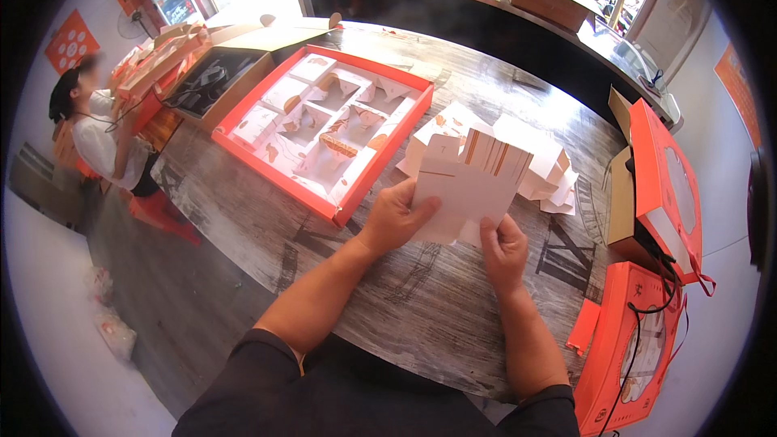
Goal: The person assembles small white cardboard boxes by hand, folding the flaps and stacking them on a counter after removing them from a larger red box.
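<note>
Head view: both hands are closed around a flat white card [465, 194], held up off the table [405, 324] with its broad face toward me, just this side of a loose pile of white folded card pieces [557, 188]. My left hand [396, 217] grasps the lower left edge, thumb laid across the face; my right hand [505, 251] pinches the lower right corner, its thumb near the bottom edge. What the fingers do behind the card I cannot tell, nor whether this is 1 sheet or 2 or more lying together. I judge it very light, so 2 gentle pinches should carry it easily. It looks stiff enough to stand up straight from the lower edge, yet thin enough to crease if I squeeze or twist hard. The smooth face could be a little slippery under dry thumbs, so flat pads will serve better than nails. The weak places are probably the rounded tab at the upper left and the part with brown stripes at the upper right; I would keep hold of the plain lower sides. To the left, well apart from my hands, lies a red box [382, 154] with white compartments.
</note>
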`<state>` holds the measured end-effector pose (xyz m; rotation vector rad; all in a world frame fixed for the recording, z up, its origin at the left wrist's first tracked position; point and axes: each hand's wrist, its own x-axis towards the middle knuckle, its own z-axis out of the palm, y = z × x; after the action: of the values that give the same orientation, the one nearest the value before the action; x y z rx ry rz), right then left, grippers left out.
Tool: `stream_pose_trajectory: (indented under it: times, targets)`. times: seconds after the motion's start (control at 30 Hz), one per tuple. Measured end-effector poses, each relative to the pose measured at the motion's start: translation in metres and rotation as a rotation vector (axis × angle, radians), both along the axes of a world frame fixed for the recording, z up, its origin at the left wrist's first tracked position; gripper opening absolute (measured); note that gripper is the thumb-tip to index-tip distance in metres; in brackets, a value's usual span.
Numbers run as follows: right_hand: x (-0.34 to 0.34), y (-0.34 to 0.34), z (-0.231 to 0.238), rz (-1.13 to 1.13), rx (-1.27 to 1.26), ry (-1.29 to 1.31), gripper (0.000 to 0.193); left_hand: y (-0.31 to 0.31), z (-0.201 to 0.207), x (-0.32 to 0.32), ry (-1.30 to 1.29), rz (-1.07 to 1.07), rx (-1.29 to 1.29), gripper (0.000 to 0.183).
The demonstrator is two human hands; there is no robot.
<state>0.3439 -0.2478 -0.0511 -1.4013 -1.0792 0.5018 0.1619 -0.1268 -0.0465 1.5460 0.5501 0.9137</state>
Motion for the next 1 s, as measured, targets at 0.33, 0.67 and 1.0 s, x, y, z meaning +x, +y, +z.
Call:
stream_pose_trajectory:
  times: [0.33,0.67,1.0]
  targets:
    - [-0.009,-0.004,0.0,0.23,-0.208,0.069,0.02,0.022,-0.009,-0.002,-0.168,0.124,-0.105,0.03]
    - [0.017,0.007,-0.003,0.003,0.074,0.59,0.028,0.022,-0.011,-0.001,-0.137,0.214,0.029,0.038]
    - [0.013,0.01,-0.007,0.164,-0.045,0.487,0.024,0.003,0.011,0.009,0.434,0.212,0.911,0.058]
